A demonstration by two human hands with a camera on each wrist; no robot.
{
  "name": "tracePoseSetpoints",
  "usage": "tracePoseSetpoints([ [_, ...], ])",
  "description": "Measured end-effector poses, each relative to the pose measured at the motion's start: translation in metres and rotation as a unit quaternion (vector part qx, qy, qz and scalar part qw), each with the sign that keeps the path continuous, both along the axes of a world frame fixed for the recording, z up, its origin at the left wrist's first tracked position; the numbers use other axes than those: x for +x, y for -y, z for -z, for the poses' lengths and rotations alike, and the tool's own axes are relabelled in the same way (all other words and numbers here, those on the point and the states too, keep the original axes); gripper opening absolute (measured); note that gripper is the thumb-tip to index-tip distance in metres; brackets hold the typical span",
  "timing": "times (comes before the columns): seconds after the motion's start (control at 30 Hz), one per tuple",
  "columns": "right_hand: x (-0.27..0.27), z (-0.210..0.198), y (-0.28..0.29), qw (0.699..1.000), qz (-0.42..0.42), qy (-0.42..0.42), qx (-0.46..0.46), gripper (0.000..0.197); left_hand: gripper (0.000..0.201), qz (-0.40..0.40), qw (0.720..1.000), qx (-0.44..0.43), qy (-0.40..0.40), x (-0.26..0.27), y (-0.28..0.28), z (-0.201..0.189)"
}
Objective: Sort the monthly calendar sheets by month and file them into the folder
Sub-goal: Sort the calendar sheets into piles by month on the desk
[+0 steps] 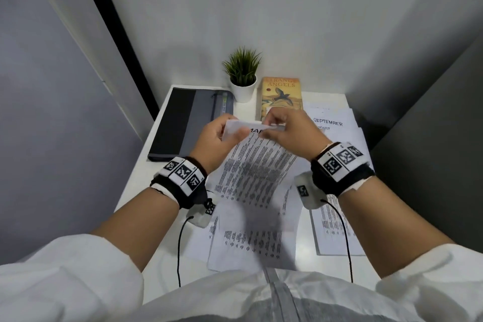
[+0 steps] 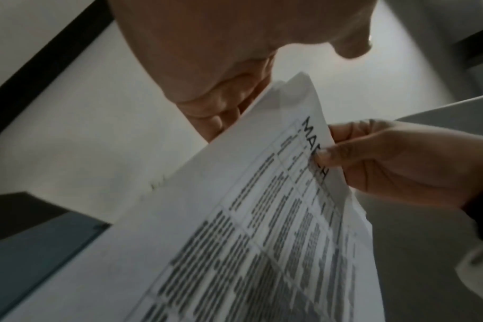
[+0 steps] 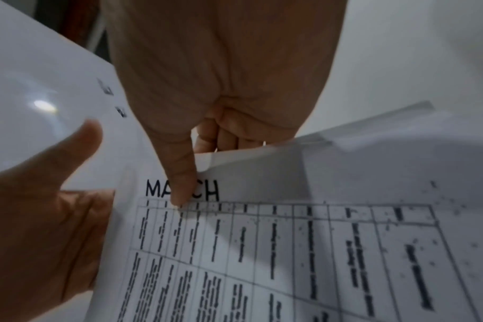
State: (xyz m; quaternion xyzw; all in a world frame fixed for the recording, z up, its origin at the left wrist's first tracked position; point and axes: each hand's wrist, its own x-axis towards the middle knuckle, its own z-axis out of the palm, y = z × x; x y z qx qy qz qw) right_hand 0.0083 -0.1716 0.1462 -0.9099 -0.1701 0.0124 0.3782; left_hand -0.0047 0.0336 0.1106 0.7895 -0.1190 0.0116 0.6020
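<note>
MARCH sheet point(image 1: 257, 165): held raised above table point(image 1: 146, 180), top edge pinched between both hands, lower part hanging toward the loose sheets point(image 1: 251, 240) beneath. Left hand point(image 1: 214, 144): gripping upper left corner, thumb on the front, fingers curled behind. Right hand point(image 1: 290, 131): pinching top edge just right of the left, thumb tip pressed over the middle of the heading, fingers curled behind the paper. White paper, bold black heading, ruled grid below filled with small dark text, too blurred to read; top corner curled forward. Second stack point(image 1: 337, 123) lying flat at right rear of table, SEPTEMBER on top, AUGUST showing under it. Folder point(image 1: 188, 123): dark grey, closed, flat at left rear, well apart from the hands. Potted plant point(image 1: 243, 78) and book point(image 1: 282, 94) along the back wall
</note>
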Motion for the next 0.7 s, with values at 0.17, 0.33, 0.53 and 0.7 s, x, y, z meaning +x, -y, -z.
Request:
tracePoseSetpoints([
  [0.17, 0.011, -0.042, -0.002, 0.999, 0.000, 0.051, 0.004, 0.022, 0.020, -0.060, 0.996, -0.004, 0.069, 0.007, 0.007, -0.019],
  [0.33, 0.021, -0.061, -0.001, 0.996, 0.017, 0.089, 0.028, 0.021, 0.012, -0.094, 0.992, -0.037, 0.070, 0.022, 0.018, -0.035],
  [0.53, 0.042, -0.049, 0.027, 0.976, 0.089, 0.151, 0.130, 0.035, 0.007, -0.077, 0.990, -0.086, 0.080, 0.046, 0.022, -0.051],
  [0.7, 0.051, 0.019, 0.079, 0.933, 0.230, -0.001, 0.276, 0.066, 0.014, -0.140, 0.978, -0.140, 0.069, 0.076, 0.006, -0.047],
])
